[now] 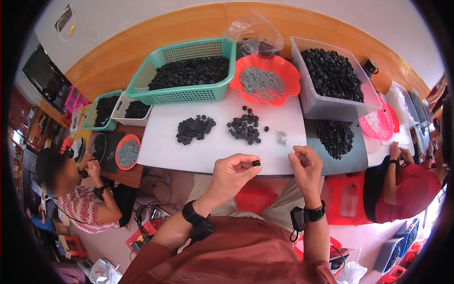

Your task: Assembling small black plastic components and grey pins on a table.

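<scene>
Maroon shirt [222, 246], bottom; left hand [228, 176] pinching black cylindrical part [257, 163], centre; right hand [308, 171], can't tell grip. Likely single-part handling; next calls for steady hold.

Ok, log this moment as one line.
left hand: pinching black piece | right hand: curled, grip unclear | white tabletop: two black piles, small grey pile

At six o'clock spreads a rust-red shirt [227, 248], creased across the front, its short sleeves [161, 258] leaving the forearms bare. Pale beige trousers [283, 201] emerge beyond its hem. The left wrist, at seven o'clock, wears a black strap [191, 213] with a boxy black module [202, 229]; the right, between four and five, a matching black band [315, 213] beside a small black case [298, 218] trailing a looped cord [293, 235].
</scene>
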The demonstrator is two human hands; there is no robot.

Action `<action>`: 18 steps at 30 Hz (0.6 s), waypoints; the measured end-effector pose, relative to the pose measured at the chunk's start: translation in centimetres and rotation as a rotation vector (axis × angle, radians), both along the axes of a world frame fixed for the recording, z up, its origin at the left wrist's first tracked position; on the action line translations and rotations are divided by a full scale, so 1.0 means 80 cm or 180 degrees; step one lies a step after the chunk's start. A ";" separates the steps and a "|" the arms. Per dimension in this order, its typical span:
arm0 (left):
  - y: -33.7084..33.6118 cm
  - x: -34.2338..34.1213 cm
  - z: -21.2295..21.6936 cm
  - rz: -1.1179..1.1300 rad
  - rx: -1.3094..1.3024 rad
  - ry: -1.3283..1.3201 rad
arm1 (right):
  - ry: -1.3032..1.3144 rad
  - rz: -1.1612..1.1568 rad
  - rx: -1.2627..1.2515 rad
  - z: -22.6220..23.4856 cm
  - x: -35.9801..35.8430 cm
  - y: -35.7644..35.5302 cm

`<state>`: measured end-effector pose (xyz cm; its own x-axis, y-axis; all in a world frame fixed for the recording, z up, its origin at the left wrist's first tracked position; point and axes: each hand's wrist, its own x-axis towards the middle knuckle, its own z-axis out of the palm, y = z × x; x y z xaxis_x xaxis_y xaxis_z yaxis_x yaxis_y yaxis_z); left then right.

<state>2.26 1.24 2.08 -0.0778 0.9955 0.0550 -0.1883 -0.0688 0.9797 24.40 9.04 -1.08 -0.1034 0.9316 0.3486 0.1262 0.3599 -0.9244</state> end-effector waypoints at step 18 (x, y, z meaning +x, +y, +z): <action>0.016 -0.057 0.037 0.1050 0.0125 0.0905 | 0.0140 0.0143 -0.0378 -0.004 0.006 0.001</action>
<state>-2.31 2.53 5.03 -0.3675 0.9166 0.1575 0.1269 -0.1183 0.9848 24.85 9.13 -1.40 -0.1329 0.9613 0.2412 0.0709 0.2519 -0.9651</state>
